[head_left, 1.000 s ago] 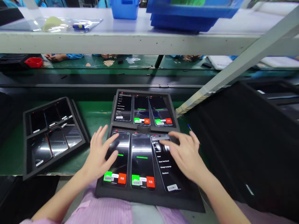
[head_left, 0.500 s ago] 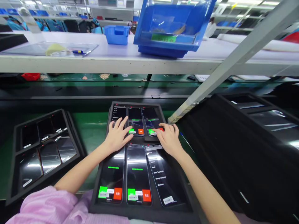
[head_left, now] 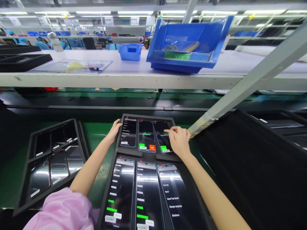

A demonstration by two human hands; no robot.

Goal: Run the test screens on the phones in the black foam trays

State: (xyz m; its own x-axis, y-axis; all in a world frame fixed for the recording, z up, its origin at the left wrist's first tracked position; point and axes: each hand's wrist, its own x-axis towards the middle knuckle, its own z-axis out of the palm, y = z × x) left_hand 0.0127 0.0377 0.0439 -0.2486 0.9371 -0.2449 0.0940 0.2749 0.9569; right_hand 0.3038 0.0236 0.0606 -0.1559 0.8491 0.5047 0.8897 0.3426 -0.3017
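My left hand [head_left: 114,131] is curling at the matte black rectangular tray's [head_left: 128,151] far-left edge, can't tell if gripping, while my loosely open right hand [head_left: 180,140] is pointing over the glossy black touchscreen phone [head_left: 161,138] in the far row's right slot.

Glossy, glass-like phones [head_left: 149,179] lie from far edge to near edge of a matt, foam-like tray [head_left: 128,152] on a smooth, faintly shiny tabletop [head_left: 96,130], and a shiny plastic bin [head_left: 205,44] stands by the front edge of a smooth shelf [head_left: 128,67].
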